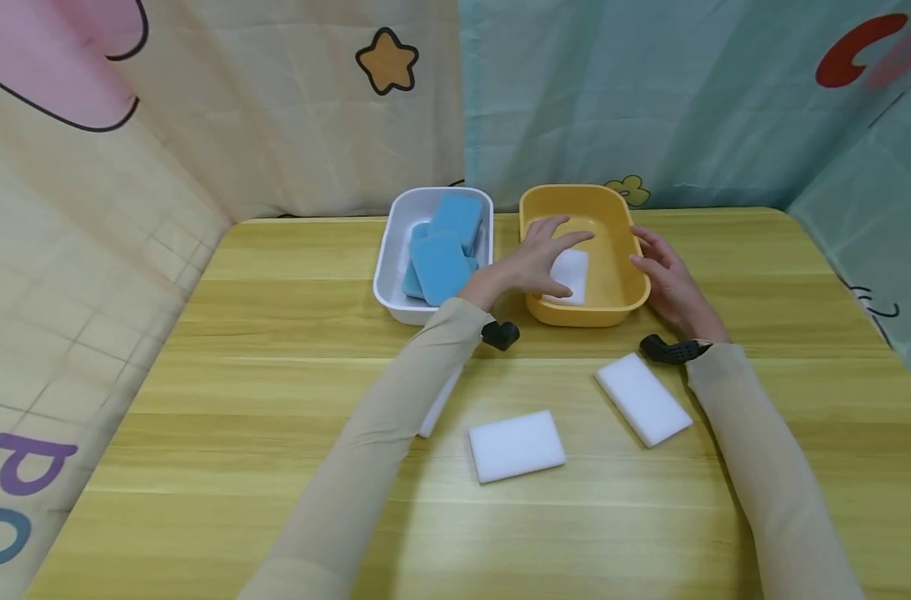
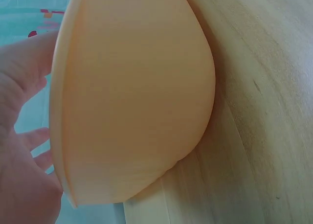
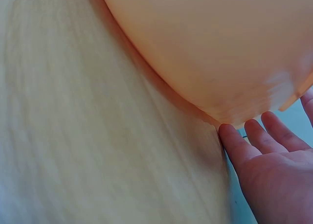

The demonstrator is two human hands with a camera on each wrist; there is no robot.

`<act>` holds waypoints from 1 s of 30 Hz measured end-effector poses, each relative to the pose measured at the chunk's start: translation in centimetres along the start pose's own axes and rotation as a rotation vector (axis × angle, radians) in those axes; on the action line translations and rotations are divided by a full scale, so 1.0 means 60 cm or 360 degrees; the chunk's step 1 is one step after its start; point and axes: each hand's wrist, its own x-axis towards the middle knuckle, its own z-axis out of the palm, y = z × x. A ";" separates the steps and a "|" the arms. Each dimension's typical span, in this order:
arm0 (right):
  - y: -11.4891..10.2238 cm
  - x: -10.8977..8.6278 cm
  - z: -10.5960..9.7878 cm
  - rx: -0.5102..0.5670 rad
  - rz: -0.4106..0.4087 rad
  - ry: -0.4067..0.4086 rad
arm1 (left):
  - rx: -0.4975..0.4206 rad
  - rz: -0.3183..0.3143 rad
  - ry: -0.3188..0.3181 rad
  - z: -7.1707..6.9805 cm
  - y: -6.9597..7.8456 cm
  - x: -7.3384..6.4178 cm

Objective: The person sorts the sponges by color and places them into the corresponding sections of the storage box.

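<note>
A yellow basin (image 1: 616, 242) stands at the far side of the table, with a white sponge (image 1: 575, 279) lying inside it on the left. My left hand (image 1: 533, 262) reaches over its left rim, fingers and thumb spread above the sponge and holding nothing. In the left wrist view, the hand (image 2: 22, 106) shows behind the rim of the basin (image 2: 137, 97). At the basin's right side is my right hand (image 1: 673, 283), its thumb and fingers at the rim. The right wrist view shows the fairly straight fingers of that hand (image 3: 269, 170) against the outer wall (image 3: 205, 53).
A white basin (image 1: 397, 292) holding several blue sponges (image 1: 442, 267) stands left of the yellow one. Nearer on the wooden table (image 1: 275, 400) lie white sponges: one at the middle (image 1: 517, 446), one by the right forearm (image 1: 643, 400), one (image 1: 436, 408) partly hidden under the left sleeve.
</note>
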 end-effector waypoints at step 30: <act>-0.011 0.000 -0.020 0.0009 -0.0021 0.0007 | 0.0016 0.0267 0.0168 -0.027 0.001 -0.087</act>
